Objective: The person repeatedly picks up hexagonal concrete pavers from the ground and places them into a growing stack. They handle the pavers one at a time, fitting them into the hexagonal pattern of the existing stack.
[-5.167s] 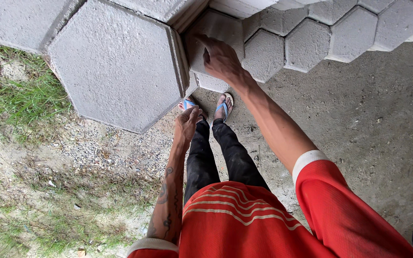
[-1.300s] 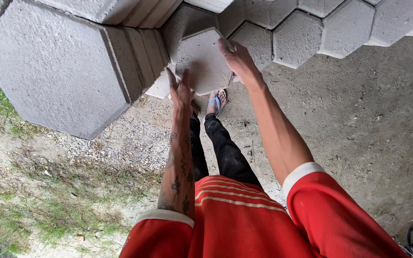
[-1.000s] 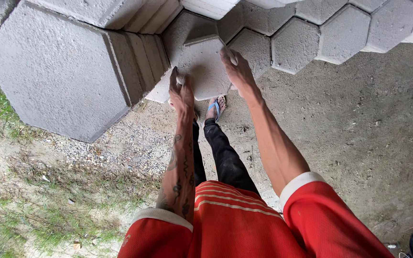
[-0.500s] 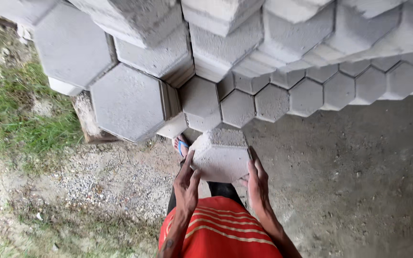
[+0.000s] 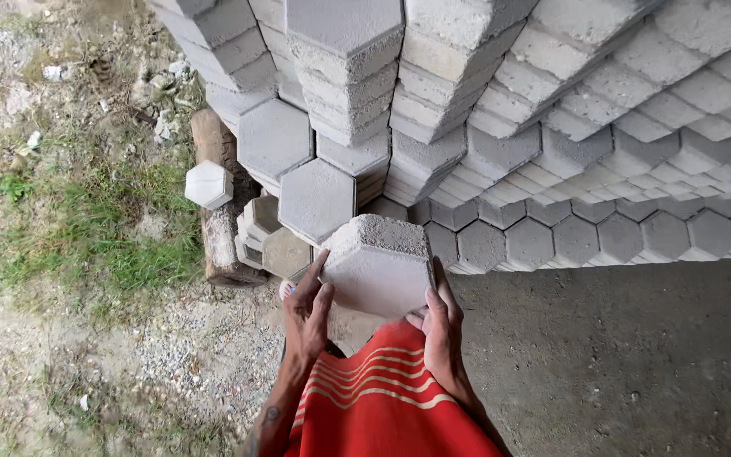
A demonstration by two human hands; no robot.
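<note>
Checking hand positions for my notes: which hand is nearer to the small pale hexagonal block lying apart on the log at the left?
Left. The left hand grips the held hexagonal paver on the side toward the small block; the right hand holds the paver's far side.

We hold both hands up in front of our chest, one on either side of the grey hexagonal block, which serves as our landmark. Our left hand (image 5: 308, 309) sits against the block's left edge, fingers (image 5: 313, 272) stretched upward along that side and spread a little, thumb tucked toward the lower face. Our right hand (image 5: 442, 326) presses the block's right edge, fingers pointing up beside it, the thumb curled in under the bottom corner. Both palms face inward toward the block. Our left forearm, marked with dark tattoos, drops straight down from the block; our right wrist slants down and outward from it.
</note>
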